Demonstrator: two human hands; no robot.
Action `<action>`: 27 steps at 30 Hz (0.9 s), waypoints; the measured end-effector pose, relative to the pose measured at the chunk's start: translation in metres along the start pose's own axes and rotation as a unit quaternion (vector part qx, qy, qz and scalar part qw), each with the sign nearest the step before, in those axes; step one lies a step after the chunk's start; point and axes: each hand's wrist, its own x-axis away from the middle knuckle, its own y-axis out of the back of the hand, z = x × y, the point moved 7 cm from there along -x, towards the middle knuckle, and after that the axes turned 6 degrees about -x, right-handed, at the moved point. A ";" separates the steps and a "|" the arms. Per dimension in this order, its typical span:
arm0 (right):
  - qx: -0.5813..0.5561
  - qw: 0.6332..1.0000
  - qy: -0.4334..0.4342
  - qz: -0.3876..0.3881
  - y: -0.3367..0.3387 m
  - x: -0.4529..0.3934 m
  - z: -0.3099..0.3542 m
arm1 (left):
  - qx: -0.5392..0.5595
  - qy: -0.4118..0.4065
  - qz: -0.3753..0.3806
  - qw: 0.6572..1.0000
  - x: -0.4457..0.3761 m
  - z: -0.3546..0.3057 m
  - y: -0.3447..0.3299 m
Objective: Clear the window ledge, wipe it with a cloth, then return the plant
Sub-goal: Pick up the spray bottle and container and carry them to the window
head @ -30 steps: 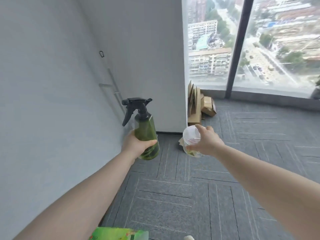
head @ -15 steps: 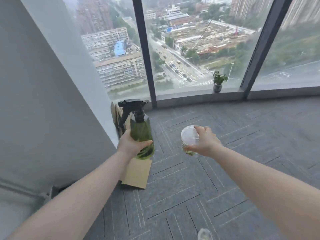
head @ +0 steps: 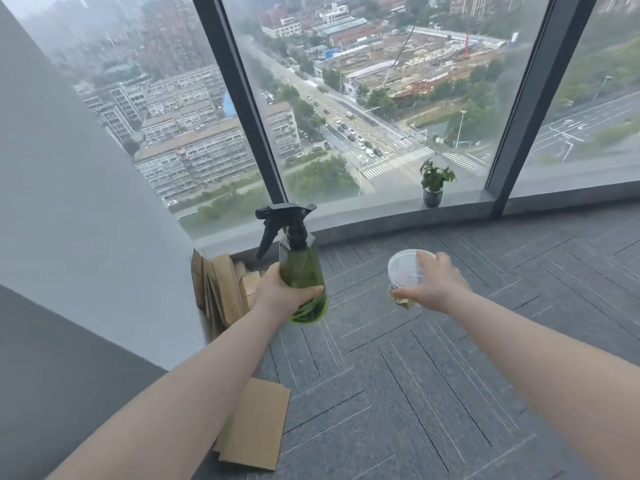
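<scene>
A small green plant [head: 434,183] in a dark pot stands on the grey window ledge [head: 374,209], right of the middle, near a dark window post. My left hand [head: 277,296] grips the lower body of a green spray bottle [head: 302,268] with a black trigger head, held upright above the floor. My right hand [head: 433,287] holds a clear plastic jar [head: 403,271] with a round lid, its contents greenish. Both hands are well short of the ledge, over the carpet. No cloth is in view.
Folded cardboard boxes [head: 221,289] lean against the white wall [head: 86,237] at the left corner below the ledge. A flat cardboard piece [head: 254,424] lies on the grey carpet [head: 433,375] near my left forearm. A dark window post [head: 519,109] rises to the right of the plant.
My view has swung right from the wall corner to face the window, and I have come closer to the ledge and plant. Both hands keep the same hold on the bottle and jar.
</scene>
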 end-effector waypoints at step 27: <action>0.057 0.998 -0.009 0.039 0.087 -0.575 0.102 | -0.032 0.007 0.016 0.999 -0.564 -0.165 -0.097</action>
